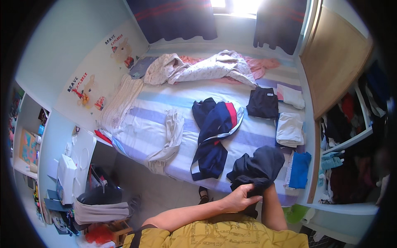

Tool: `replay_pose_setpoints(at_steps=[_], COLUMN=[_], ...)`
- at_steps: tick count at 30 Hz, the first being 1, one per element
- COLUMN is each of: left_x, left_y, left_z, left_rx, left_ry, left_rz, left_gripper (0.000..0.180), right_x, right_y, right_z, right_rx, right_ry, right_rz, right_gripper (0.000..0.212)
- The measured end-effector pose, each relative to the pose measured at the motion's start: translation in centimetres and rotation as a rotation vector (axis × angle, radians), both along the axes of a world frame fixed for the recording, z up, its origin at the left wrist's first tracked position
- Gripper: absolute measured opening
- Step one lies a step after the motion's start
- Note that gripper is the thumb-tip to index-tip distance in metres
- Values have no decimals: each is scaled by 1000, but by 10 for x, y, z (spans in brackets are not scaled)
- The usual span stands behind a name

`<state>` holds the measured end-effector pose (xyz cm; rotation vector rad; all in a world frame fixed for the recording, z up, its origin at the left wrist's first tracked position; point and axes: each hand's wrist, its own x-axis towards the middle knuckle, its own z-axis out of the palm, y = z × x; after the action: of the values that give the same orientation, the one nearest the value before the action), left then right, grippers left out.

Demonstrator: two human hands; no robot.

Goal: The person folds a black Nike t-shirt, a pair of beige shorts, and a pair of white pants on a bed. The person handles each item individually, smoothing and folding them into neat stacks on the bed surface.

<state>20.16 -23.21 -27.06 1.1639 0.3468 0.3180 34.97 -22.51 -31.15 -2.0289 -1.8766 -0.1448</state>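
A black garment (258,165) is bunched up over the near right edge of the bed; its exact kind cannot be made out. My left hand (242,197) pinches its near edge between thumb and fingers. From the right, my right forearm (273,211) reaches up into the dark cloth, which hides that hand and its fingers. Just left of it lie navy track pants (213,136) with red and white stripes, loosely crumpled. Further left, a light grey garment (170,138) trails toward the bed's front edge.
Folded clothes line the bed's right side: a black garment (263,102), a white stack (290,129) and a blue piece (299,169). A rumpled quilt (206,72) lies across the back. Open wardrobe shelves (351,140) stand right; a chair (101,196) stands at lower left.
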Motion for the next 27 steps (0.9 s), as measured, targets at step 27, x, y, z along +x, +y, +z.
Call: replay_pose_setpoints(at_steps=[27], left_x=[-34], left_y=[31], left_z=[-59], left_rx=[66], left_ry=[5], left_rz=[-3], left_gripper=[35], right_x=[26], right_y=[-83], right_z=[36], right_rx=[-989], right_ry=[846], right_rz=[438], right_gripper=[36])
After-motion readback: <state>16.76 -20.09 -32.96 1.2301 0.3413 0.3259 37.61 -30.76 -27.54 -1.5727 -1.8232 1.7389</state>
